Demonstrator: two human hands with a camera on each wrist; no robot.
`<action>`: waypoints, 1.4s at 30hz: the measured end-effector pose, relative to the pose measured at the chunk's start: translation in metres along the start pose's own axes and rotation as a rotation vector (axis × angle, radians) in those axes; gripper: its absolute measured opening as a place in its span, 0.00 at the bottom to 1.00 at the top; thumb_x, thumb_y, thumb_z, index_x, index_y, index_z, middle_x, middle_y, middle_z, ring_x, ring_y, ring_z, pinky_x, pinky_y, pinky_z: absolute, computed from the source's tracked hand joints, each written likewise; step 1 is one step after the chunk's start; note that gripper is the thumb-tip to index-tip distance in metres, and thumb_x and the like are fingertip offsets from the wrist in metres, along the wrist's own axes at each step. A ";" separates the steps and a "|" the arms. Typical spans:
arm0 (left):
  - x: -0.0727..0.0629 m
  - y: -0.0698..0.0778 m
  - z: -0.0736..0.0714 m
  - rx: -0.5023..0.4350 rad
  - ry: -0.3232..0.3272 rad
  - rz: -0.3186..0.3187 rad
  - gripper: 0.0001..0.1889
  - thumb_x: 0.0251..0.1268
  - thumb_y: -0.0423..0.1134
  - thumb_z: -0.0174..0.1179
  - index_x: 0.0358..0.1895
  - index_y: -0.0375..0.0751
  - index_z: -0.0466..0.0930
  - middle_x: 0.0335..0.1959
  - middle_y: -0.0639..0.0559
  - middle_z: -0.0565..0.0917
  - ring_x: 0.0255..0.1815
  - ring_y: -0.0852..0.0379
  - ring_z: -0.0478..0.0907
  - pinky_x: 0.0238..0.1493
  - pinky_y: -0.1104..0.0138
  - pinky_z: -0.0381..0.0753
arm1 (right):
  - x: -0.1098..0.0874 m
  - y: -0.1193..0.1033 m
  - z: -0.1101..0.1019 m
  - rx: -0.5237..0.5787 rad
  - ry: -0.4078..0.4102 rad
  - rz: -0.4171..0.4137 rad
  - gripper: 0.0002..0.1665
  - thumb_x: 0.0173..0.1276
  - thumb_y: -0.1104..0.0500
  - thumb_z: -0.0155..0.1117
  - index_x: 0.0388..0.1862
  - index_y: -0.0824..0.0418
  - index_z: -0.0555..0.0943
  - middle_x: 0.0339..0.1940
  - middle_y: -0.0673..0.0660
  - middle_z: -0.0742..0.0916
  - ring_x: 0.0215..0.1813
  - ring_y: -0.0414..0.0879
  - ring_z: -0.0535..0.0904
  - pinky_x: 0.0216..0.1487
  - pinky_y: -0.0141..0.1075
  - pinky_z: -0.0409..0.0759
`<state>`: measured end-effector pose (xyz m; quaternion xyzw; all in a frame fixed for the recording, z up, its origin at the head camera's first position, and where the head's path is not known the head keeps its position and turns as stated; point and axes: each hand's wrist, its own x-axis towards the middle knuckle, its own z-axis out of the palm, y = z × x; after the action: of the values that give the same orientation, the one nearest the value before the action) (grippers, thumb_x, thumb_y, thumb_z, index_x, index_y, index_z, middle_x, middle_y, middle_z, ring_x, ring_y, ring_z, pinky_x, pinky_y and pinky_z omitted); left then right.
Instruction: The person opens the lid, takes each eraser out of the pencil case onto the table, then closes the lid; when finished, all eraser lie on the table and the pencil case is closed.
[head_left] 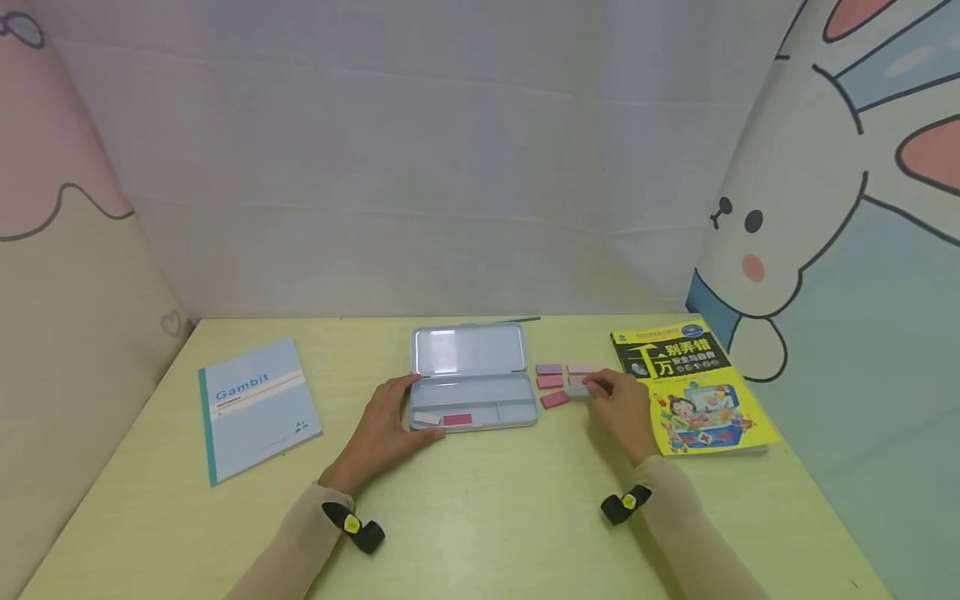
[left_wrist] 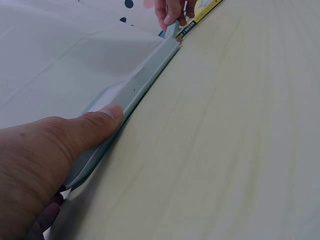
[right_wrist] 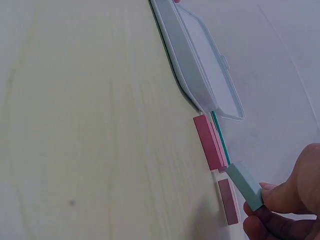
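Note:
A pale blue pencil case [head_left: 474,387] lies with its lid up on the table. My left hand [head_left: 382,429] grips its left end, the thumb pressed along the front wall [left_wrist: 137,92]. In the front of the case lie a white eraser [head_left: 427,418] and a deep pink eraser [head_left: 457,420]. To the right of the case, my right hand [head_left: 621,408] pinches a pale green eraser [right_wrist: 245,185] between thumb and fingers. Near it on the table are a purple eraser [head_left: 548,369], a pink eraser [head_left: 550,382], a dark pink eraser [head_left: 555,400] and light pink ones [head_left: 581,368].
A light blue notebook [head_left: 258,408] lies at the left of the table. At the right is a yellow book [head_left: 693,387], close beside my right hand. Behind the case, a thin dark green stick [head_left: 521,319] lies by the table's back edge and a white curtain [head_left: 450,192].

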<state>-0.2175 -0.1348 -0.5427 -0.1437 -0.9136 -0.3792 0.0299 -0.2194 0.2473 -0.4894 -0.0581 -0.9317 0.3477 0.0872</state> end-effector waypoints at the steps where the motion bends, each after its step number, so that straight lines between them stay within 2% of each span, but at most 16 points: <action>1: 0.000 0.000 0.000 0.001 0.000 0.001 0.52 0.56 0.58 0.81 0.80 0.39 0.66 0.78 0.37 0.73 0.78 0.36 0.70 0.80 0.40 0.72 | 0.000 0.000 -0.001 -0.009 -0.001 0.008 0.12 0.79 0.64 0.61 0.50 0.65 0.90 0.46 0.64 0.93 0.44 0.54 0.83 0.47 0.39 0.77; 10: 0.000 0.000 0.000 -0.009 0.005 0.010 0.52 0.56 0.57 0.81 0.80 0.38 0.66 0.77 0.37 0.74 0.78 0.36 0.71 0.79 0.40 0.72 | 0.001 0.005 -0.003 -0.070 -0.062 0.071 0.13 0.77 0.63 0.60 0.49 0.66 0.90 0.40 0.63 0.91 0.40 0.53 0.81 0.41 0.39 0.73; 15: 0.000 0.000 -0.001 -0.004 0.008 0.014 0.52 0.56 0.56 0.81 0.79 0.38 0.67 0.77 0.37 0.74 0.77 0.36 0.71 0.79 0.40 0.73 | 0.003 0.011 0.002 -0.117 -0.056 0.053 0.13 0.79 0.61 0.61 0.50 0.64 0.90 0.41 0.62 0.91 0.40 0.52 0.82 0.40 0.39 0.74; 21: 0.000 0.000 -0.002 -0.004 0.006 0.010 0.52 0.56 0.56 0.81 0.80 0.37 0.66 0.77 0.36 0.74 0.77 0.36 0.71 0.79 0.40 0.73 | 0.003 0.014 0.006 -0.123 -0.030 0.019 0.10 0.78 0.61 0.64 0.49 0.64 0.88 0.44 0.63 0.91 0.44 0.54 0.85 0.43 0.41 0.78; 26: 0.000 0.001 -0.002 -0.005 0.000 0.001 0.52 0.56 0.57 0.81 0.80 0.38 0.66 0.78 0.36 0.73 0.78 0.35 0.70 0.80 0.40 0.72 | -0.001 0.008 0.008 -0.062 -0.009 -0.010 0.10 0.79 0.60 0.63 0.51 0.64 0.87 0.47 0.63 0.90 0.45 0.53 0.83 0.45 0.38 0.76; 31: -0.001 0.003 -0.003 -0.004 -0.004 0.000 0.52 0.56 0.56 0.81 0.80 0.38 0.66 0.78 0.36 0.73 0.78 0.35 0.71 0.79 0.40 0.72 | -0.005 -0.005 0.016 0.024 0.007 -0.110 0.09 0.76 0.62 0.66 0.50 0.64 0.88 0.45 0.63 0.91 0.45 0.53 0.84 0.48 0.39 0.79; 42: 0.000 0.005 -0.005 -0.016 -0.005 -0.001 0.52 0.56 0.56 0.81 0.80 0.38 0.66 0.77 0.37 0.74 0.77 0.36 0.71 0.80 0.40 0.72 | -0.009 -0.042 0.036 0.207 -0.065 -0.256 0.09 0.75 0.64 0.70 0.50 0.64 0.89 0.43 0.61 0.93 0.39 0.47 0.88 0.42 0.27 0.82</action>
<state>-0.2162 -0.1350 -0.5364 -0.1444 -0.9108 -0.3860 0.0261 -0.2198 0.1909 -0.4893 0.0817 -0.8929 0.4297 0.1063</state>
